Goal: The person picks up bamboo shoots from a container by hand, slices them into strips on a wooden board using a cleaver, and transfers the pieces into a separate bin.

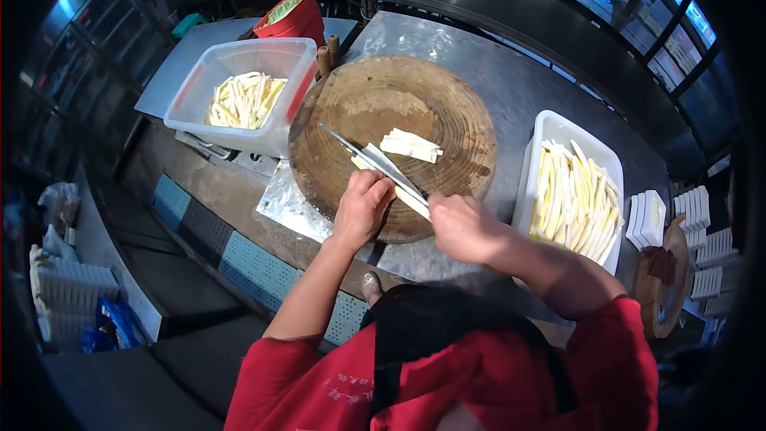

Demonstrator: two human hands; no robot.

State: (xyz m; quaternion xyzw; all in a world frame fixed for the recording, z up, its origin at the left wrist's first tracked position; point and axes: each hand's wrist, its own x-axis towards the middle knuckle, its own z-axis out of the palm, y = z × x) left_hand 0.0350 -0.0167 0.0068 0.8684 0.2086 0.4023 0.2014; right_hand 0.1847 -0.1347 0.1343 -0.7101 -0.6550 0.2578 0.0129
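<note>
My right hand (464,228) is wrapped round the handle of a knife (373,160), whose blade points up and left across a round wooden chopping board (467,124). My left hand (363,206) is closed, fingers curled, on pale yellow-white stalks (411,201) lying along the blade at the board's near edge. Its fingertips are partly hidden. A small bundle of cut pale strips (411,145) lies on the board beyond the blade.
To the left stands a translucent tub (179,104) of pale strips; a white tub (531,183) of longer stalks is on the right. Behind are a red container (307,20) and wooden knife handles (333,48). White trays (646,219) and another round board (658,295) sit far right.
</note>
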